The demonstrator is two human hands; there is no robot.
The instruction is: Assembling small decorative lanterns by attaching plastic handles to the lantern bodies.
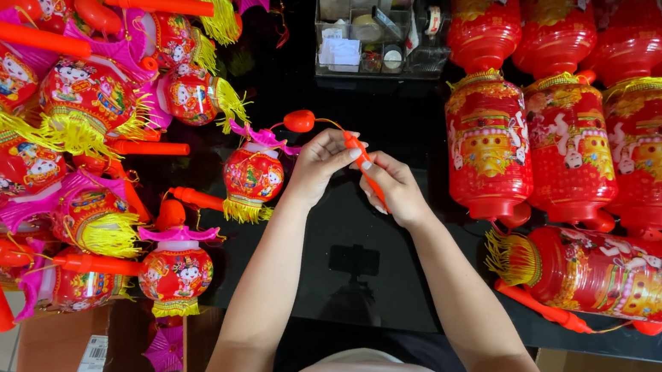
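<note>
Fingertips (350, 153) of your left hand (318, 165) pinch tip of orange stick (368, 168); right hand (395, 188) grips its shaft. Forearms converge from 6 o'clock. Small red lantern (253, 175) at 9 o'clock of hands, on black table (389, 263).

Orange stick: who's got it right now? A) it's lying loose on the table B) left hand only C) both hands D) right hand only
C: the left hand and right hand both pinch the orange stick above the black table, its wire running to the small lantern.
</note>
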